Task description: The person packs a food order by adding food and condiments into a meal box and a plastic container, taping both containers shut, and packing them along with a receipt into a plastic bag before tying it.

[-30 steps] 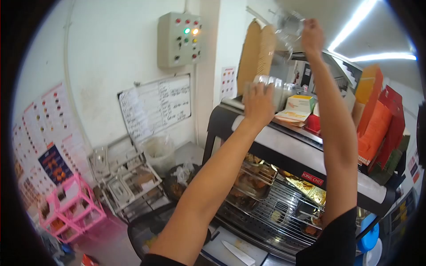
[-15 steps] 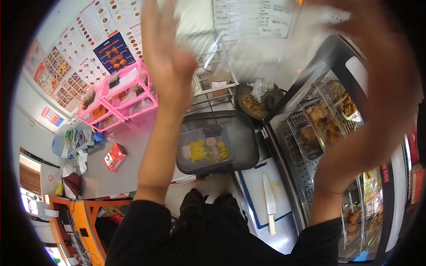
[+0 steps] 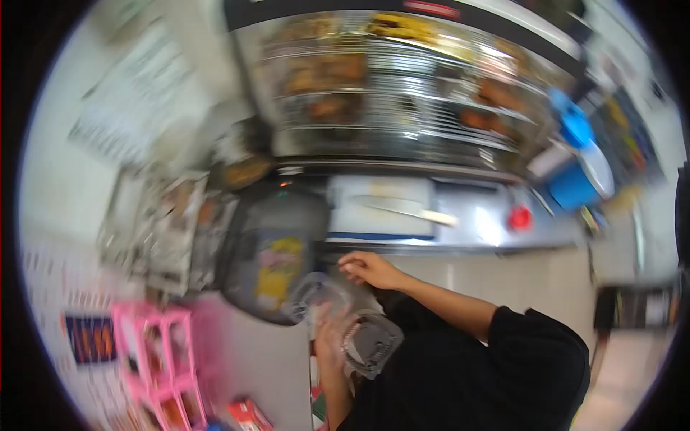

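Note:
My left hand [image 3: 328, 332], low in the middle of the view, is closed on a clear plastic clamshell container [image 3: 374, 343]. Its two halves are spread apart, one on each side of the hand, and motion blurs them. Just above is my right hand [image 3: 372, 271], with loosely bent fingers a little apart and nothing visible in them. To the left, a dark tray [image 3: 241, 269] bears a grey tub [image 3: 267, 244] of yellow food with a pinkish scoop [image 3: 272, 257] in it. One half of the clamshell overlaps the tray's near edge.
A knife [image 3: 410, 210] lies on a white cutting board [image 3: 345, 197] beyond my right hand. Behind it stands a glass display case [image 3: 413, 108] of fried food. Pink racks [image 3: 154, 345] and a red box [image 3: 249, 415] are at lower left. A blue container [image 3: 575, 183] stands at right.
My view has swung to the right, towards the display case. Both hands have come down from high up to near my body, and the clamshell now shows in my left hand.

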{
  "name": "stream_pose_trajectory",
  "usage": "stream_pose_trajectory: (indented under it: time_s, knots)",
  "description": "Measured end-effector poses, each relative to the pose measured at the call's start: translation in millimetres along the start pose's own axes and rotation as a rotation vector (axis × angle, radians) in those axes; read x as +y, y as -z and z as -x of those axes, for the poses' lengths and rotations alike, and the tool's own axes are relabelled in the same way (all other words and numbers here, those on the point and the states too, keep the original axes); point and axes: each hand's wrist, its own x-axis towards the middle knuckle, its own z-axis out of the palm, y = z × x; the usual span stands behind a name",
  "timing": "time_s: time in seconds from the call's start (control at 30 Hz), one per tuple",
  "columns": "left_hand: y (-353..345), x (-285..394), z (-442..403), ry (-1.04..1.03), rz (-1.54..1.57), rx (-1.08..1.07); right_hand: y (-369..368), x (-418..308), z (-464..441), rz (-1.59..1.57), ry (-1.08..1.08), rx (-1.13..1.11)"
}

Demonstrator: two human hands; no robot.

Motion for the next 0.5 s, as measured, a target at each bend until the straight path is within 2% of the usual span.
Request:
stream_pose_trajectory:
  time_s: [0.1, 0.17, 0.23, 0.33, 0.37, 0.4, 0.5]
  knots:
    - [-11.3, -0.8, -8.9, 0.118, -0.027, -0.086, 62.9, 6.6, 61.7, -0.016, 0.085, 0.252]
    - [-30.0, -1.6, -14.1, 0.15, -0.107, -0.15, 106.3, -20.2, 109.4, 0.03, 0.127, 0.467]
    - [-44.4, -4.9, -22.5, 0.145, -0.24, -0.217, 159.7, -36.3, 156.4, 0.058, 0.258, 0.691]
    - [-79.9, -16.8, -17.8, 0.115, -0.225, -0.226, 229.6, -52.8, 227.4, -0.068, 0.435, 0.988]
    - [-92.9, -25.6, -19.7, 0.115, -0.234, -0.243, 255.7, -63.1, 251.9, -0.089, 0.434, 1.091]
    - [-106.5, -35.6, -22.9, 0.112, -0.242, -0.26, 288.8, -62.8, 272.9, -0.03, 0.559, 1.19]
    - [-153.9, -70.5, -37.8, 0.109, -0.284, -0.301, 391.8, -84.7, 345.4, 0.08, 0.665, 1.454]
